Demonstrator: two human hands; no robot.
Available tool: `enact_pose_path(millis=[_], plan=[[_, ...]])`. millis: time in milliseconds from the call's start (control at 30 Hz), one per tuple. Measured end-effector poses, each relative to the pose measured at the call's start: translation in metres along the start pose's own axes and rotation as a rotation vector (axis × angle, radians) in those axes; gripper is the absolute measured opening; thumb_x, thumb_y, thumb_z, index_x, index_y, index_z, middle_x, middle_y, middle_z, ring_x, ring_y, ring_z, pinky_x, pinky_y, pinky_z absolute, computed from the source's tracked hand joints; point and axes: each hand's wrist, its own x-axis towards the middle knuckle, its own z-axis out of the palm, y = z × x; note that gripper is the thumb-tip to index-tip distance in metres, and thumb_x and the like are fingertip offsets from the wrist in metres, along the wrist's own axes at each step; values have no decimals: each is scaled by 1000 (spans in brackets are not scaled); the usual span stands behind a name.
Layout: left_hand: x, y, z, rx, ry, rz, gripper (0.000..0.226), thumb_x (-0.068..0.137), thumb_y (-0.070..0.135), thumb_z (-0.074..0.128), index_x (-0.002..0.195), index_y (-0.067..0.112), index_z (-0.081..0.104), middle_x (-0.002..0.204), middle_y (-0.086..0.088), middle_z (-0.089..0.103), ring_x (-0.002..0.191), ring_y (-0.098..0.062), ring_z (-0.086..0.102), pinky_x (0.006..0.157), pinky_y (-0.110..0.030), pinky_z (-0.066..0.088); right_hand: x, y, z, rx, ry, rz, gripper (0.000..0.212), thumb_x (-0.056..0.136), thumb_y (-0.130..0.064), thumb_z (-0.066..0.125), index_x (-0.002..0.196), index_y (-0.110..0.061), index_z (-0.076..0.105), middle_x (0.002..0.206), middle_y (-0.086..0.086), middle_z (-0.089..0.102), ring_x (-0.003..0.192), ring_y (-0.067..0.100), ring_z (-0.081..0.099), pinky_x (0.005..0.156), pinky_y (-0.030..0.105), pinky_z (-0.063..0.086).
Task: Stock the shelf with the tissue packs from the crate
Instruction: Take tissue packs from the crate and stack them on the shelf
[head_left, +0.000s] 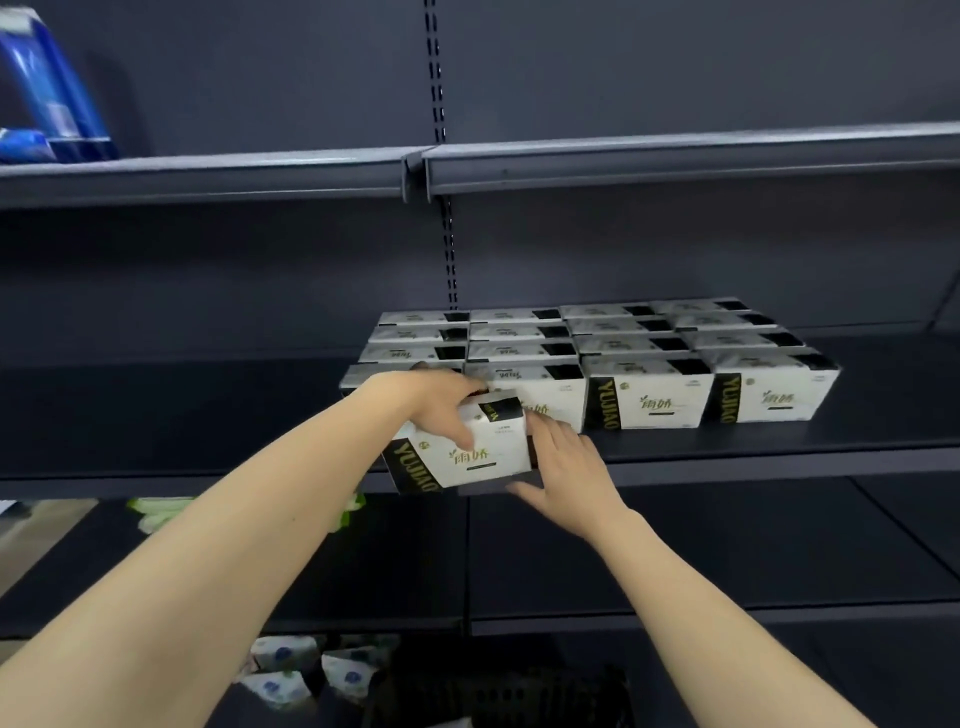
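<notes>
A white and black tissue pack (483, 457) sits tilted at the front edge of the middle shelf (779, 447). My left hand (436, 402) grips it from above, fingers curled over its top and front. My right hand (563, 470) lies against its right side with fingers fairly straight and the thumb under its lower edge. Behind it, several rows of matching tissue packs (644, 395) fill the shelf, four across. A dark crate (498, 696) shows at the bottom, under my arms.
An upper shelf (675, 156) hangs above, with blue packages (47, 98) at its far left. A lower shelf (727, 561) runs beneath. White and blue packs (291, 670) lie near the floor. Green and white packs (156, 512) sit low left.
</notes>
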Motion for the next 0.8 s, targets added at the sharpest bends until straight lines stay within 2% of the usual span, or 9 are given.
enact_pose_path(millis=[33,133,233,300,400,567,667,733,800], plan=[[3,-2,-2,-15,2,3,88,80,40,70,148,17,20,141,-2,43,116,-22,48,95,-31,41,2,1,1,-13,8,1,89,76,-39,72,145,-5,28,143,11,41,128,28,42,99,42,37],[11,-6,-5,-27,26,45,67,80,36,70,131,16,32,103,2,51,86,-18,48,71,-29,40,7,3,6,-74,70,24,100,60,-42,84,140,-4,38,131,13,53,113,29,56,85,42,49],[16,-5,-1,-13,9,56,59,82,35,68,127,19,34,95,4,45,81,-17,46,68,-30,38,12,2,12,-15,139,22,104,56,-39,85,140,-6,34,135,13,50,114,29,55,85,38,51],[18,-5,4,-9,10,61,59,82,35,67,130,17,36,98,4,48,86,-18,49,73,-32,43,14,1,16,24,144,-9,104,59,-33,85,142,-9,27,139,14,45,119,29,51,90,36,48],[20,-10,11,6,68,63,67,84,40,64,140,22,32,126,0,52,108,-20,50,92,-33,41,17,0,21,29,146,-14,104,58,-30,85,141,-9,26,140,13,45,120,28,50,92,34,48],[14,-15,34,88,231,50,76,88,47,54,151,26,16,154,1,25,139,-20,28,110,-36,19,19,3,23,43,135,-39,105,57,-27,86,141,-8,26,145,14,39,124,25,39,96,36,45],[6,-19,56,37,394,50,76,89,51,53,151,28,16,156,4,21,142,-19,21,113,-35,14,17,2,26,40,105,-89,100,60,-21,86,140,-14,26,148,15,32,125,33,44,92,38,48],[-1,-22,71,82,581,82,75,83,53,59,146,25,31,150,3,35,138,-22,31,111,-39,19,16,0,28,89,96,-77,97,63,-15,84,139,-18,25,149,17,29,126,38,45,82,38,53],[-10,-24,84,104,666,54,78,71,55,69,137,25,43,138,0,49,128,-28,44,103,-49,31,15,-2,30,132,94,-75,95,65,-9,82,139,-19,23,149,20,28,124,40,47,74,37,56]])
